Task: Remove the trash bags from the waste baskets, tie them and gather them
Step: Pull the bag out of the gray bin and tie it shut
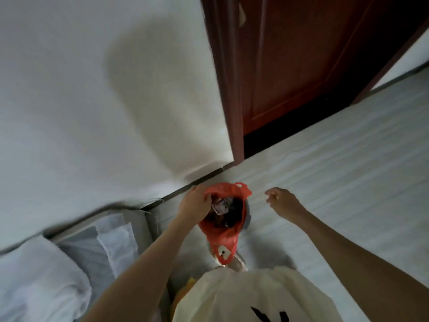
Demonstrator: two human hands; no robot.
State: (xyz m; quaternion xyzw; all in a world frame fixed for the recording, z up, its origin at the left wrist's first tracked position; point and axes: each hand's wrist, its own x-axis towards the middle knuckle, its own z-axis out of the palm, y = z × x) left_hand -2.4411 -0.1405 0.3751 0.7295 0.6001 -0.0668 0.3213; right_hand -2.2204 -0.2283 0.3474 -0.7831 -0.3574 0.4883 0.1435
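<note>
A red plastic trash bag [224, 238] hangs in front of me, its mouth open and dark crumpled waste showing inside. My left hand [193, 203] grips the bag's left rim and holds it up off the floor. My right hand [282, 201] hovers to the right of the bag with loosely curled fingers, holding nothing and not touching it. A grey edge [248, 213], maybe a waste basket, peeks out behind the bag's right side; most of it is hidden.
A bed with white pillows [41, 282] and a grey sheet lies at lower left. A white wall [92, 89] rises behind it. A dark red wooden door [290, 66] stands ajar at upper right. Pale floor [336, 170] spreads to the right.
</note>
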